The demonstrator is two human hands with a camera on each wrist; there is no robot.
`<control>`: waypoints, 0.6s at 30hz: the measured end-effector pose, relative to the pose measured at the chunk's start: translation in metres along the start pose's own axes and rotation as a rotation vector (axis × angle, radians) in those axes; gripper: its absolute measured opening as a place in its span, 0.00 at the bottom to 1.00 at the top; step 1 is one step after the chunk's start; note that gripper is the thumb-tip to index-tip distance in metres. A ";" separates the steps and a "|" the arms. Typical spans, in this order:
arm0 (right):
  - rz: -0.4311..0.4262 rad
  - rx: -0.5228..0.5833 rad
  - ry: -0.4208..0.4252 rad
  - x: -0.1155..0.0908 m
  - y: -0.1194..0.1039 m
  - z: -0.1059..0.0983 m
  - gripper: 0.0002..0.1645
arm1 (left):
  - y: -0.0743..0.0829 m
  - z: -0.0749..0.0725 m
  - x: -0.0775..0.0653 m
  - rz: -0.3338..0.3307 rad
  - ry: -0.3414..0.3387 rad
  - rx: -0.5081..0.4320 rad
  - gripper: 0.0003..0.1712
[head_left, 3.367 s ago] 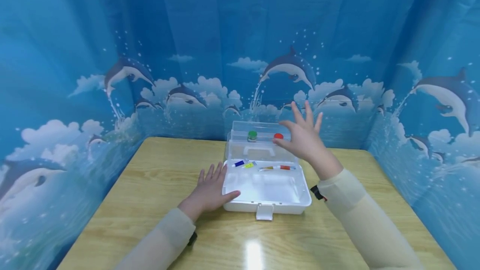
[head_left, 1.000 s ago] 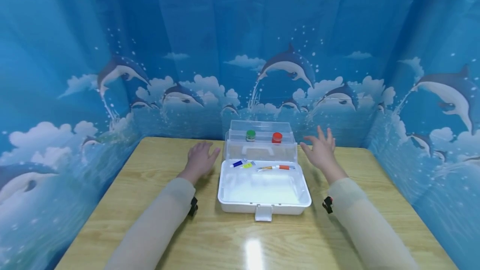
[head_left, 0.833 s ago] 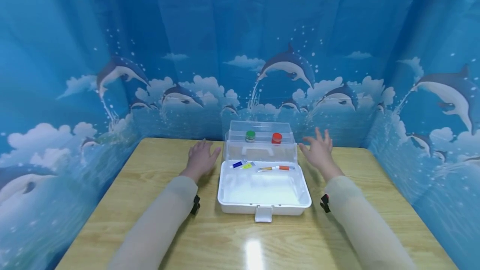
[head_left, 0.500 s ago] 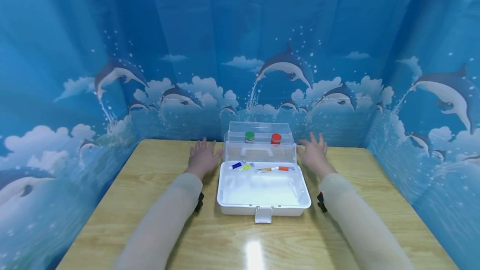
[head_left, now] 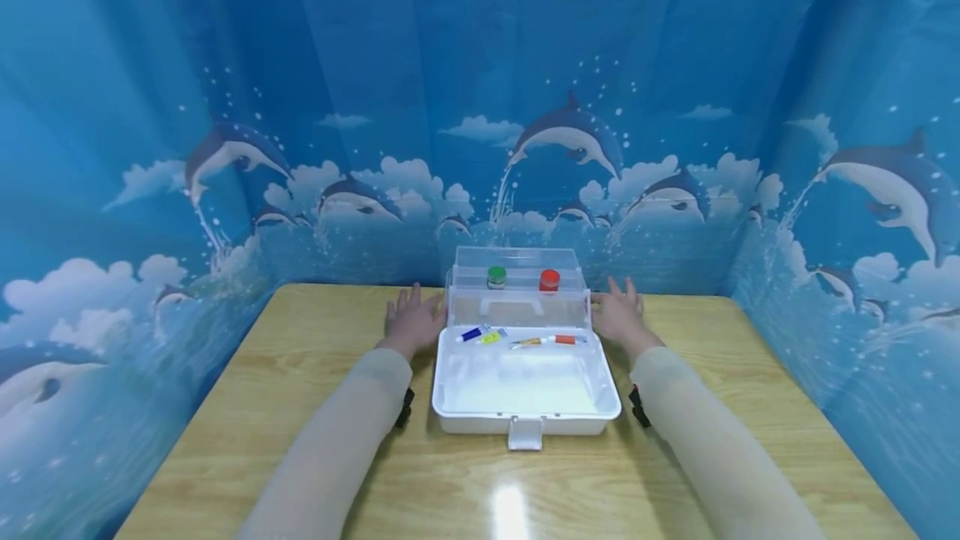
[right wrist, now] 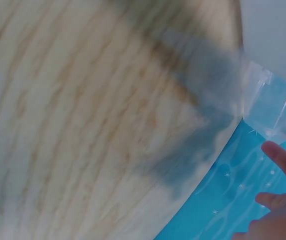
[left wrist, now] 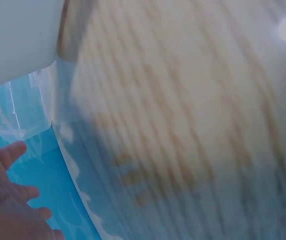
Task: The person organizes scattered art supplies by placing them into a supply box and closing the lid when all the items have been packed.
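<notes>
On the table stands a white plastic box (head_left: 527, 422), its clear lid (head_left: 517, 257) tipped back. My left hand (head_left: 415, 323), fingers spread, is at the left side of the lid; its thumb seems to touch the edge. At the right side my right hand (head_left: 618, 317) also has its fingers spread, thumb close to the lid; contact is hard to tell. Small paint tubes lie along the back of the box: a blue tube (head_left: 471, 334), a yellow tube (head_left: 491, 337) and an orange tube (head_left: 567, 339), among others. A green-capped jar (head_left: 497, 277) and a red-capped jar (head_left: 550, 280) show through the clear plastic.
The wood-grain table (head_left: 315, 407) extends to both sides of the box and in front of it. A latch (head_left: 525, 433) hangs at the box's front. Close behind the table hangs a blue dolphin-print curtain (head_left: 390, 90).
My right hand has come down from above the red-capped jar to the lid's right side. The left has gone from the box's front left to the lid's left side. Both have closed inward.
</notes>
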State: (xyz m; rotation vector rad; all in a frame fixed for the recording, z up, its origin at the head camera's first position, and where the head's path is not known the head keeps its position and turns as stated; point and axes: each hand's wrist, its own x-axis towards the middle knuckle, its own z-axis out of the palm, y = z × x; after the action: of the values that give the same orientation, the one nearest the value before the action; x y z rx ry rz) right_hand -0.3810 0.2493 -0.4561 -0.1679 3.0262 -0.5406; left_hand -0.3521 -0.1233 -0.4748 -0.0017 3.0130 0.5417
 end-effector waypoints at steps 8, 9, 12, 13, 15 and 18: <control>-0.028 0.075 -0.105 0.003 0.006 -0.001 0.32 | 0.000 -0.005 0.001 0.007 -0.127 -0.099 0.36; -0.041 0.070 -0.110 0.004 0.007 -0.001 0.31 | -0.001 -0.005 0.002 0.008 -0.141 -0.113 0.36; -0.092 0.069 -0.111 0.005 0.007 -0.002 0.29 | -0.002 -0.007 0.004 0.008 -0.168 -0.154 0.38; -0.104 0.074 -0.109 0.005 0.007 -0.002 0.27 | -0.003 -0.007 0.004 0.011 -0.170 -0.163 0.38; -0.118 0.082 -0.106 0.005 0.006 -0.002 0.25 | -0.003 -0.007 0.004 0.011 -0.173 -0.177 0.37; -0.100 0.103 -0.106 0.004 0.005 -0.003 0.24 | -0.002 -0.008 0.004 0.010 -0.172 -0.188 0.35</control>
State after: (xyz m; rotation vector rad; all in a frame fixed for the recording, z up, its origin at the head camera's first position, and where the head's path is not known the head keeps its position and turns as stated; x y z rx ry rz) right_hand -0.3859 0.2549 -0.4554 -0.3319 2.8914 -0.6707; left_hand -0.3571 -0.1279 -0.4680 0.0457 2.7864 0.7806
